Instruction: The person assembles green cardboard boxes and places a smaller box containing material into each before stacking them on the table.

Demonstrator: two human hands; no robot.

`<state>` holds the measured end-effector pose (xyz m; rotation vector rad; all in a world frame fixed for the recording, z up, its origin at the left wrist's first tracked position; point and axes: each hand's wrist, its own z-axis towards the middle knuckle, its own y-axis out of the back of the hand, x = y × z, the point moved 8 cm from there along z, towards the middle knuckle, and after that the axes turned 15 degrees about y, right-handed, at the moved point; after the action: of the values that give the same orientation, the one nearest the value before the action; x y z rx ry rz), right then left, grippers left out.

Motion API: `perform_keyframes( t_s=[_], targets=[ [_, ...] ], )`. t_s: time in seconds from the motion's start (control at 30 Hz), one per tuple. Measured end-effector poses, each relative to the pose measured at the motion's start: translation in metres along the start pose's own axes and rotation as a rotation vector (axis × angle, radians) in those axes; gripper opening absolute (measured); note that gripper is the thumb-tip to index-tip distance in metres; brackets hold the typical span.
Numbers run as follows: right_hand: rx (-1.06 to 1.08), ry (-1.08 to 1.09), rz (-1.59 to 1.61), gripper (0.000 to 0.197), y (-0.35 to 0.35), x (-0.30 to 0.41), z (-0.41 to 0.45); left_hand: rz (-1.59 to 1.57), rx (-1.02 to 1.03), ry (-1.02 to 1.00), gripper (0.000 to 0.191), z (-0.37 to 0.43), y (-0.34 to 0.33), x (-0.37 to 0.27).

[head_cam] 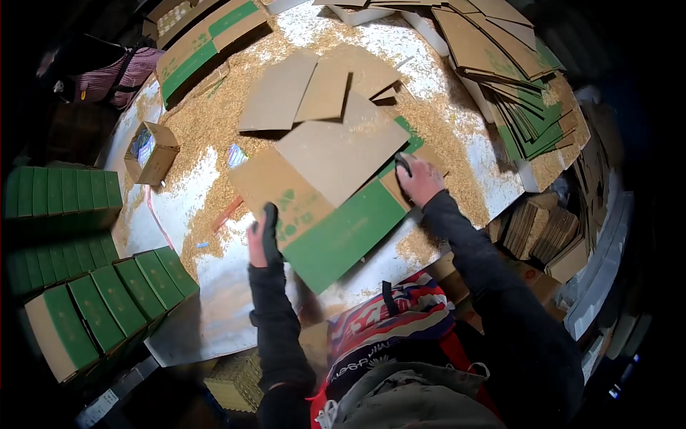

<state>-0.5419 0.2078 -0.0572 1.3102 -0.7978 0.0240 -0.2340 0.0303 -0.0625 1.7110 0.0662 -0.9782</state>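
Observation:
A flattened cardboard sheet with a green printed band (343, 238) lies tilted before me, its near corner over the table's front edge area. My left hand (264, 236), partly covered by a dark glove or wrap, stands upright against the sheet's left side, thumb and fingers not clearly closed on it. My right hand (418, 177), also with a dark covering on some fingers, rests on the right end of the sheet, by a brown flap. A plain grey-brown cardboard piece (348, 150) lies across the sheet's far part. Further cardboard flaps (278, 88) spread out beyond it.
Wood shavings (203, 128) cover much of the white table (230, 279). Stacked flat cartons (498, 48) lie at the far right. Green boxes (115, 300) stand in rows at the left. A small open carton (155, 155) holds packets. A long green-brown box (209, 48) stands at the far left.

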Motion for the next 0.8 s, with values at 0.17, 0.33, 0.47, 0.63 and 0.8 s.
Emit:
perform_keyframes(
  t_s=[0.17, 0.33, 0.47, 0.63, 0.8],
  targets=[
    [-0.393, 0.505, -0.012, 0.033, 0.166, 0.091, 0.076, -0.963, 0.341, 0.490, 0.034, 0.077, 0.066, -0.086],
    [-0.173, 0.659, -0.178, 0.052, 0.158, 0.101, 0.063, -0.893, 0.141, 0.590, 0.037, -0.023, 0.066, -0.047],
    [-0.077, 0.956, -0.328, 0.075, 0.128, 0.163, 0.042, -0.005, 0.539, 0.275, 0.040, -0.066, 0.053, -0.013],
    [0.154, 0.959, -0.501, 0.026, 0.071, 0.159, 0.001, -0.039, 0.693, 0.477, 0.051, -0.033, 0.092, -0.056],
    [-0.009, 0.926, -0.539, 0.067, 0.086, 0.188, 0.035, -0.033, 0.695, 0.051, 0.044, -0.005, 0.034, -0.135]
  ],
)
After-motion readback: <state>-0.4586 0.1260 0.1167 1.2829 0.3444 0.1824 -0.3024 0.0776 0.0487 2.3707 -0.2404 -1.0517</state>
